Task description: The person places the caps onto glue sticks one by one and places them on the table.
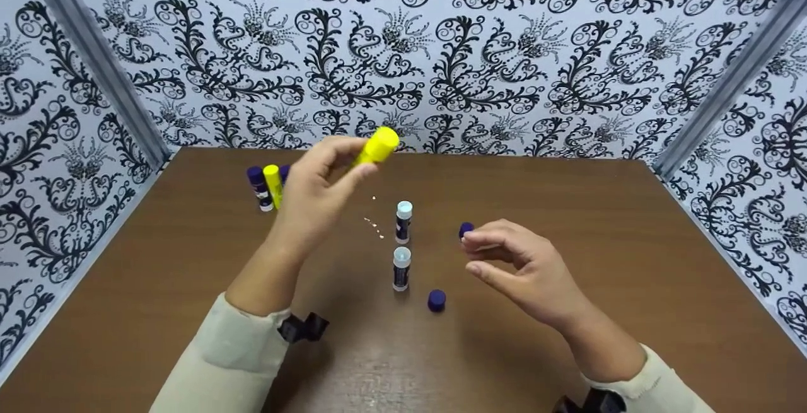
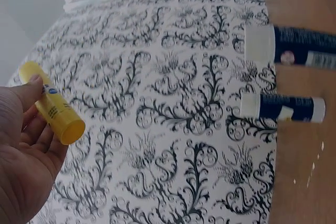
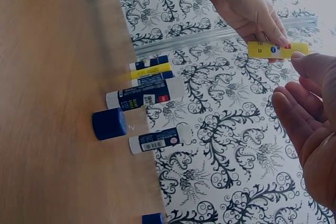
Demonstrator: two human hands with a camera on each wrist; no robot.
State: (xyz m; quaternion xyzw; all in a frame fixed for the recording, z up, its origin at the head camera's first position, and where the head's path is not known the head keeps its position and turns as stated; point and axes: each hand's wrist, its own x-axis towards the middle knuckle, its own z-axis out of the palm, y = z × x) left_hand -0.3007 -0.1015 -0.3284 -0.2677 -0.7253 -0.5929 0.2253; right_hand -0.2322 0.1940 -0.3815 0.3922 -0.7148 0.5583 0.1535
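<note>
My left hand (image 1: 313, 195) holds a yellow glue stick (image 1: 380, 144) between thumb and fingers, raised above the table and tilted. In the left wrist view, the thumb lies across the yellow tube (image 2: 59, 109). To the right, my right hand (image 1: 533, 274) hovers with loosely bent fingers and nothing between them. Close beyond its fingertips is a dark blue cap (image 1: 466, 229). Between the hands, two uncapped blue glue sticks stand upright, a farther one (image 1: 403, 222) and a nearer one (image 1: 401, 271). Another blue cap (image 1: 436, 301) sits right of the nearer stick.
A row of glue sticks stands at the back left, a blue one (image 1: 258, 187) beside a yellow one (image 1: 273, 186), with another blue one partly hidden by the left hand. White crumbs (image 1: 374, 226) lie on the brown table (image 1: 605, 211). Patterned walls (image 1: 410, 53) enclose the back and sides.
</note>
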